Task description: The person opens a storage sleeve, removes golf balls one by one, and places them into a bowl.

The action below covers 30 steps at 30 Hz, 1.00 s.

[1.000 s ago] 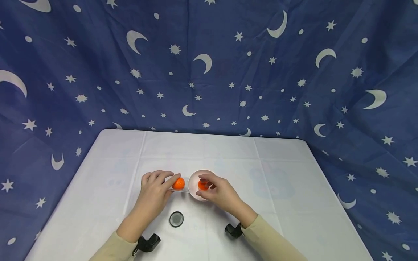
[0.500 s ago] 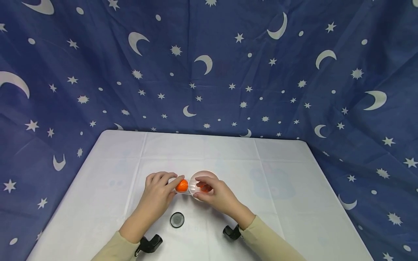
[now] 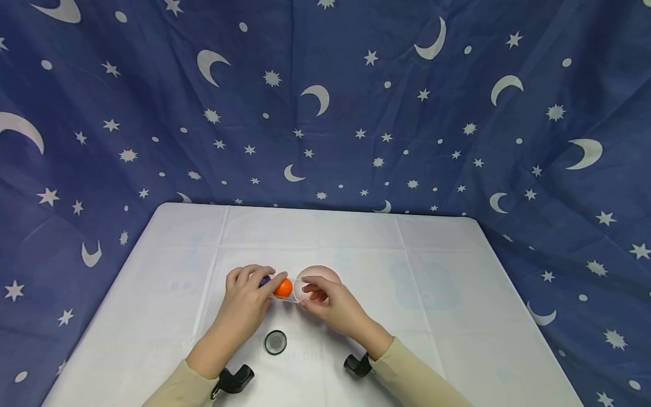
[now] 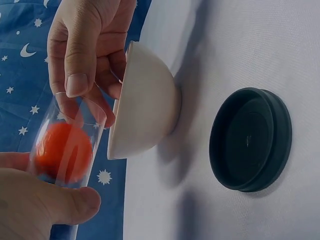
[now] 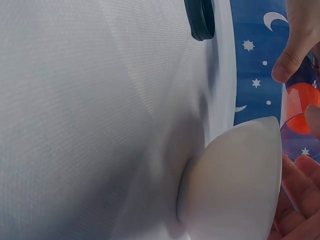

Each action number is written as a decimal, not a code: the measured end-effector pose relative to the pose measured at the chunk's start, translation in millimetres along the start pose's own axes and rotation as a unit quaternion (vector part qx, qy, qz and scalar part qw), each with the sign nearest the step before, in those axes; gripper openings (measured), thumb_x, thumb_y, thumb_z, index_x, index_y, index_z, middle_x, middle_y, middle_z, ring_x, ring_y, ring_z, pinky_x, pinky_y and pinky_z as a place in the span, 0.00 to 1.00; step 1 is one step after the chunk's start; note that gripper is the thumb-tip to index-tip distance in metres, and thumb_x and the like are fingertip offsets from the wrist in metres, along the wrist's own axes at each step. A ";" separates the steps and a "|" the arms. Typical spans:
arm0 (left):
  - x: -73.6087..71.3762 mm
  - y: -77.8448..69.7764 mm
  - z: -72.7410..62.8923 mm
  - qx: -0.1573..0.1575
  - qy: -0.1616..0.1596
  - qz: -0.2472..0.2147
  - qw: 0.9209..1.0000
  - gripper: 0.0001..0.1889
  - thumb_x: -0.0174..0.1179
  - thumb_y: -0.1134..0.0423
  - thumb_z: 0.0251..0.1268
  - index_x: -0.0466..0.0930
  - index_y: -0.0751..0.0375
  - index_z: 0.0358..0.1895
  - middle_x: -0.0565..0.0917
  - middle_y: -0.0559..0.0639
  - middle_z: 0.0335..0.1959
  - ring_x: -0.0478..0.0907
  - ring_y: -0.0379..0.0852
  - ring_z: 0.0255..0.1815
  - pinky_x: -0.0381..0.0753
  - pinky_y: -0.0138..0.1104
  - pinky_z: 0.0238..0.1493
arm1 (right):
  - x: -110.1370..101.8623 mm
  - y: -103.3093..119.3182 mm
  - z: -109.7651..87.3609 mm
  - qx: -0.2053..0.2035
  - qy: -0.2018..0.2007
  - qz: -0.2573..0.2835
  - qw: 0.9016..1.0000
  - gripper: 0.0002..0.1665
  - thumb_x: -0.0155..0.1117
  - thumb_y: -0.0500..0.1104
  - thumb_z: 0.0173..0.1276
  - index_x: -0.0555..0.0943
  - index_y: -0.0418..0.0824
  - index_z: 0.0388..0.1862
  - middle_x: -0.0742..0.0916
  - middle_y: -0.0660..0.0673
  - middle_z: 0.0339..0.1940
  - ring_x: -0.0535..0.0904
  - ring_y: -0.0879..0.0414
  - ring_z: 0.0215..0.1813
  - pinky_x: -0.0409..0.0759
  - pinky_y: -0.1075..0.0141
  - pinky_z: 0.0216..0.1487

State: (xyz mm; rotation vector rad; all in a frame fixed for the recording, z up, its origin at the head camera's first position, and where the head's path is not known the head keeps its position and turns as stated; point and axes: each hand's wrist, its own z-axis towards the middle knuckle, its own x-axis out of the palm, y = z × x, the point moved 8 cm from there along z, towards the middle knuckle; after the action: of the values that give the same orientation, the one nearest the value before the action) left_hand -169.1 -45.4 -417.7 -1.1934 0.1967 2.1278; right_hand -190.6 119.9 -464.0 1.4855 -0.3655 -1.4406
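Shifted slightly left, your right hand (image 3: 335,299) pinching the clear tube (image 4: 91,125) at its mouth by the bowl (image 4: 147,102), left hand (image 3: 246,297) gripping farther back, orange ball (image 4: 64,152) inside, white-covered table (image 3: 483,316), starry blue curtain (image 3: 346,102).

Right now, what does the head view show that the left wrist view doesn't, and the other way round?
Only the head view shows both sleeves, the black wrist devices and the inside of the bowl.

Only the left wrist view shows the bowl's side profile, down to its foot.

Both show the left hand, right hand, clear tube with an orange ball, bowl, dark lid, white cloth and starry backdrop.
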 end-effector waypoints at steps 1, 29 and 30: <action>0.1 0.0 0.0 -0.001 0.000 0.000 1.000 0.29 0.74 0.73 0.41 0.83 0.51 0.53 0.79 0.54 0.47 0.71 0.59 0.51 0.61 0.54 0.52 | 0.3 0.0 -0.1 0.001 0.000 0.000 1.000 0.26 0.70 0.48 0.63 0.78 0.43 0.59 0.86 0.49 0.45 0.81 0.60 0.41 0.79 0.65 0.44; -0.6 9.7 -4.1 -0.030 0.018 -0.015 0.999 0.33 0.75 0.70 0.43 0.79 0.50 0.59 0.78 0.53 0.53 0.70 0.58 0.55 0.58 0.54 0.55 | -10.8 9.8 0.4 -0.022 -0.029 -0.014 0.999 0.22 0.72 0.48 0.62 0.79 0.51 0.55 0.81 0.58 0.49 0.78 0.59 0.37 0.81 0.61 0.40; -0.8 10.3 -4.3 -0.032 0.018 -0.015 0.999 0.33 0.76 0.70 0.43 0.79 0.50 0.59 0.78 0.53 0.54 0.69 0.58 0.55 0.58 0.54 0.55 | -12.2 10.7 0.7 -0.026 -0.029 -0.014 0.999 0.22 0.71 0.47 0.62 0.79 0.51 0.55 0.81 0.58 0.50 0.78 0.58 0.37 0.81 0.61 0.40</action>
State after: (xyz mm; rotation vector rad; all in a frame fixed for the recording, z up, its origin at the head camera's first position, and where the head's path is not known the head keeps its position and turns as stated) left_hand -172.3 -55.4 -421.4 -1.2631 0.1268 2.1020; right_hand -189.9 124.2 -448.4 1.4144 -0.3414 -1.5060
